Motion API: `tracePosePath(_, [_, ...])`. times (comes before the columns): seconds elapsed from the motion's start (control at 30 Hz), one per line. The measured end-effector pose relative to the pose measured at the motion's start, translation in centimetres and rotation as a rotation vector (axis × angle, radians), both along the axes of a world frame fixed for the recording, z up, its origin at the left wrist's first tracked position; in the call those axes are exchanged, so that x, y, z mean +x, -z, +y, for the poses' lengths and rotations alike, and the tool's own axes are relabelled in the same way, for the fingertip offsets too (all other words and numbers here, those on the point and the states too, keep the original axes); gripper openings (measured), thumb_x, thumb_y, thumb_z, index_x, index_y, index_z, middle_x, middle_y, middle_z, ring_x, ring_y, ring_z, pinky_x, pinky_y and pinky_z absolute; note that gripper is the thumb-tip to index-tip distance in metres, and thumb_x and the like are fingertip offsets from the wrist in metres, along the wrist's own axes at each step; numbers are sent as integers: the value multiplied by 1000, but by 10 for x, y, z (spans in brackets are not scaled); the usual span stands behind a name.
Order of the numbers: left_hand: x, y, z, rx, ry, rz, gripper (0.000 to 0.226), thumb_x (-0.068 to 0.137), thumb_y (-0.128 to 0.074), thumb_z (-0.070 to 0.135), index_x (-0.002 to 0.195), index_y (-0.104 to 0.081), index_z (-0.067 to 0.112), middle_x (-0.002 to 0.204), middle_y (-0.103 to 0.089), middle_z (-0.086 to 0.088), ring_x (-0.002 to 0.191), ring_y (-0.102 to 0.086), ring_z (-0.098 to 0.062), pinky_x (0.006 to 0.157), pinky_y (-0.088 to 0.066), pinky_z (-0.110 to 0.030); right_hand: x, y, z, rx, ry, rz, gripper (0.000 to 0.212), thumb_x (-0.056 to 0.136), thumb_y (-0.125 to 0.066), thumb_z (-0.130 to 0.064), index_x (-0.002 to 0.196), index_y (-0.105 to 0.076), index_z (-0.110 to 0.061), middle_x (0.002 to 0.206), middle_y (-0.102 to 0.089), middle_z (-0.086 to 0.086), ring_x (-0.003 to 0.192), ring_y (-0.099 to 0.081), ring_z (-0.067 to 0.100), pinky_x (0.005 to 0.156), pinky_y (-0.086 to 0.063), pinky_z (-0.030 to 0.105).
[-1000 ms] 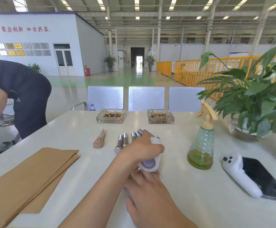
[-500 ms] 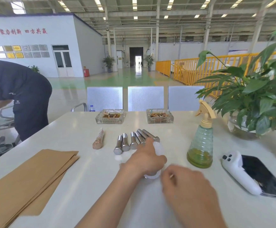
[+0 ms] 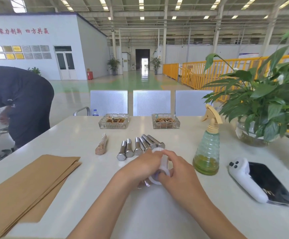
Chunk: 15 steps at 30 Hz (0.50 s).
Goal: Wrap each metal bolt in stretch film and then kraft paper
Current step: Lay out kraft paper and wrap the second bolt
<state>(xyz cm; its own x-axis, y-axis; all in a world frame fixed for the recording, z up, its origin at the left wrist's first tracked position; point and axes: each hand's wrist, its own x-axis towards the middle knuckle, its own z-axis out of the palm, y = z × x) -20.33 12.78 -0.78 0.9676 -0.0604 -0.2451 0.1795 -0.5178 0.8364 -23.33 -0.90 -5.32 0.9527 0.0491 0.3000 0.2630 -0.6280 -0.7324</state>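
Note:
Several bare metal bolts [image 3: 136, 147] lie side by side on the white table [image 3: 157, 213], just beyond my hands. Left of them lies one bolt wrapped in kraft paper [image 3: 101, 145]. A stack of kraft paper sheets [image 3: 24, 187] covers the near left of the table. My left hand [image 3: 142, 168] grips the white roll of stretch film [image 3: 159, 171] from the left. My right hand [image 3: 176, 171] holds the same roll from the right, its fingers curled over the roll's near end. A bit of loose film shows under the roll.
A green spray bottle [image 3: 207, 152] stands right of my hands. A white controller [image 3: 245, 180] and a black phone [image 3: 271, 185] lie at the right. Two glass ashtrays [image 3: 113, 121] sit at the far edge, a potted plant [image 3: 264, 104] far right. A person bends over at the left.
My right hand has moved up from the near edge and taken hold of the film roll beside my left hand. The roll has shifted slightly nearer to me, uncovering the bolts.

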Motion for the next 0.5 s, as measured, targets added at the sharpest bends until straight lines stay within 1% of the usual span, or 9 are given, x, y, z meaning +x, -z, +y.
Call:
tracePosePath(0.07, [-5, 1, 8, -14, 31, -3, 26, 101, -36, 36, 103, -58, 21, 100, -70, -5, 88, -70, -27, 72, -52, -32, 3, 2, -4, -108, 66, -127, 48, 88, -61, -24, 136, -58, -33, 125, -60, -11, 112, -58, 15, 93, -46, 30])
tracePosePath(0.1, [-6, 3, 11, 45, 56, -35, 25, 102, -37, 32, 99, -58, 18, 99, -69, -6, 85, -67, -26, 66, -52, -32, 2, 3, -6, -178, 91, -186, 44, 91, -57, -20, 134, -60, -29, 129, -59, -11, 114, -57, 13, 92, -47, 30])
tracePosePath(0.17, [-6, 9, 14, 253, 120, -147, 24, 103, -41, 21, 99, -64, 14, 101, -67, -6, 80, -60, -20, 68, -54, -33, -1, 2, -9, -306, 112, -283, 42, 92, -54, -16, 131, -63, -29, 133, -56, -13, 111, -59, 12, 85, -52, 33])
tracePosePath(0.2, [-5, 12, 15, 346, 148, -201, 23, 101, -46, 19, 103, -68, 14, 104, -68, -4, 77, -59, -14, 67, -53, -26, -4, 2, -12, -348, 111, -308, 42, 91, -54, -15, 129, -64, -30, 133, -56, -14, 108, -61, 14, 81, -53, 34])
tracePosePath(0.23, [-5, 16, 15, 401, 173, -233, 19, 100, -54, 21, 109, -71, 18, 107, -69, 0, 75, -59, -9, 61, -51, -18, -7, 2, -15, -379, 107, -324, 44, 90, -57, -12, 128, -65, -32, 132, -57, -13, 105, -62, 16, 77, -54, 35])
tracePosePath(0.27, [-6, 18, 14, 440, 197, -259, 17, 97, -63, 26, 112, -71, 22, 108, -69, 4, 78, -61, -7, 59, -49, -14, -10, 3, -19, -408, 103, -336, 47, 87, -61, -9, 127, -66, -34, 132, -58, -12, 102, -62, 19, 74, -55, 36])
tracePosePath(0.3, [-6, 21, 14, 489, 220, -289, 19, 95, -68, 31, 112, -71, 24, 109, -68, 5, 86, -63, -9, 66, -50, -16, -13, 4, -23, -439, 102, -342, 51, 83, -65, -7, 125, -66, -36, 131, -60, -11, 98, -63, 20, 71, -56, 35])
tracePosePath(0.37, [-5, 23, 13, 600, 260, -355, 20, 94, -69, 35, 112, -72, 26, 113, -67, 3, 104, -63, -16, 86, -53, -27, -20, 8, -30, -495, 108, -319, 60, 76, -70, -5, 123, -65, -41, 131, -60, -12, 97, -63, 20, 66, -56, 32])
tracePosePath(0.5, [-1, 14, 27, 652, 366, -389, 29, 94, -66, 30, 123, -69, 26, 118, -68, 4, 109, -61, -17, 92, -51, -29, -22, 21, -39, -530, 124, -231, 64, 89, -58, -16, 140, -42, -50, 148, -36, -17, 122, -49, 13, 69, -50, 26])
